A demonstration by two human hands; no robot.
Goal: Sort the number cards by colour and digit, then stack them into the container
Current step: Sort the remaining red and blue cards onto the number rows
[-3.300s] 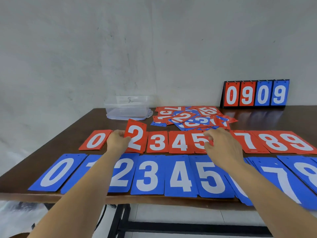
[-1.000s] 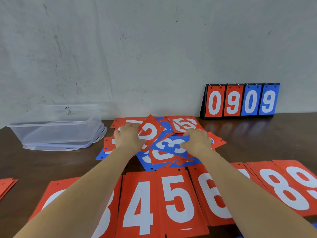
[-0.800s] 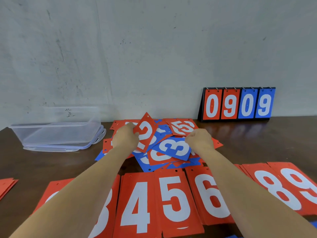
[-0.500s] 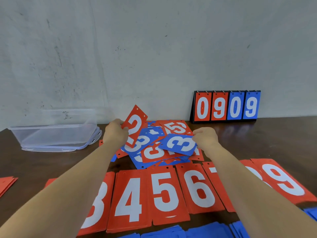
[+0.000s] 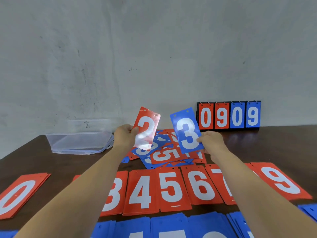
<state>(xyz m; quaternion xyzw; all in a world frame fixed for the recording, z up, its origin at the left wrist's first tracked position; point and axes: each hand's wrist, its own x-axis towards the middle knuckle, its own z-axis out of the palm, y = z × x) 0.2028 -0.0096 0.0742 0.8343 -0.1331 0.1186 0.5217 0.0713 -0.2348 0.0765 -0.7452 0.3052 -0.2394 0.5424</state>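
Mid-frame, left grip pinches red 2 card, right grip blue 3 card. Sorted rows at bottom; mixed pile unsorted, container w/o cards.

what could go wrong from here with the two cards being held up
The left hand pinches the red 2 card by one edge and the right hand the blue 3 card likewise; either might drop onto the unsorted pile. Both forearms cross the sorted red row, so lowering them could knock those stacks askew. The blue row is half out of view, so the 3 may land on a wrong digit.
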